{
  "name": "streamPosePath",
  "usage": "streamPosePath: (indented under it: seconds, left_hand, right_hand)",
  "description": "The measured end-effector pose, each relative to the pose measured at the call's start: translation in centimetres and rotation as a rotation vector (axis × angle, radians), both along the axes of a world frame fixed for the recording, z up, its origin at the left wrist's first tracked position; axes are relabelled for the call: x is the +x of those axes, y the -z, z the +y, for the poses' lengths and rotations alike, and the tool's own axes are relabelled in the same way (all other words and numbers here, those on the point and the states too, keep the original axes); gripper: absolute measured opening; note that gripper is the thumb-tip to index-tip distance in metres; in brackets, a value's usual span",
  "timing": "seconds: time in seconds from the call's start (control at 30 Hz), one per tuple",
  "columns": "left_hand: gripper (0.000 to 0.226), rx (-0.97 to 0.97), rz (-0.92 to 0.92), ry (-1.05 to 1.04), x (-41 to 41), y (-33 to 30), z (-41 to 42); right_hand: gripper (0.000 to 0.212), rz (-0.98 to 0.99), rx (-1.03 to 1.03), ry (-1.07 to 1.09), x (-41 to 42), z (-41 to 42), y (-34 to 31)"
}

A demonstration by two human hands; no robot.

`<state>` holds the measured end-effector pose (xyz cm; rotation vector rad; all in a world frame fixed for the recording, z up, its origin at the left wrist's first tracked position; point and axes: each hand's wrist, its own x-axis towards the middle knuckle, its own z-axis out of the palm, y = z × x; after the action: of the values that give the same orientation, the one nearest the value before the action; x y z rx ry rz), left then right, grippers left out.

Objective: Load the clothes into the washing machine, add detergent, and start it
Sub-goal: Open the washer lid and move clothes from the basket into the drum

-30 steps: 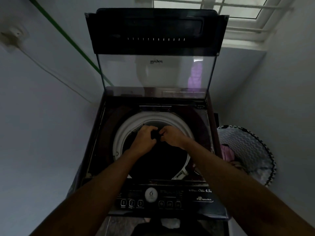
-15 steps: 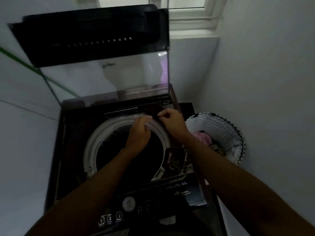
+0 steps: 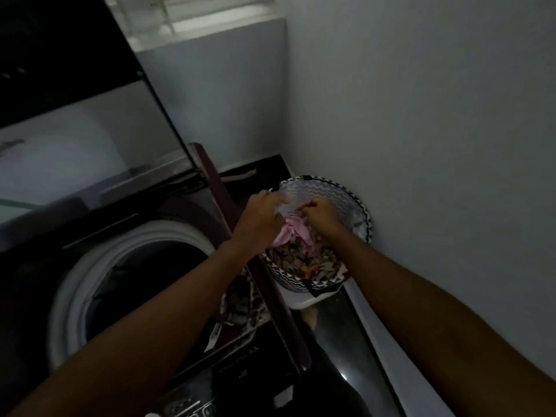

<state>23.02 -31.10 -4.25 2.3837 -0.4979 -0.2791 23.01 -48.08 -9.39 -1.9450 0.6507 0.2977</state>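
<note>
Both hands have left the drum (image 3: 144, 284) for the basket (image 3: 340, 200) at 3 o'clock; left hand (image 3: 260, 222) and right hand (image 3: 320, 216) fingers curl into the pink garment (image 3: 293, 231), so loading goes on.

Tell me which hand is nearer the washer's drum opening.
Left. The left hand is just past the drum opening's right side; the right hand is farther right, over the laundry basket.

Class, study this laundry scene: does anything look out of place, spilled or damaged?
Nothing stands out. The washing machine lid is up, the laundry basket stands beside it against the wall, and both hands, left and right, hold a pink garment in it.
</note>
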Motion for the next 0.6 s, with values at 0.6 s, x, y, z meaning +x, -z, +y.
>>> streamPosePath:
  seconds: [0.6]
  left_hand:
    - [0.05,0.327,0.59,-0.008,6.0,18.1,-9.5]
  right_hand:
    - [0.05,0.387,0.059,-0.311,5.1,-5.0,22.0]
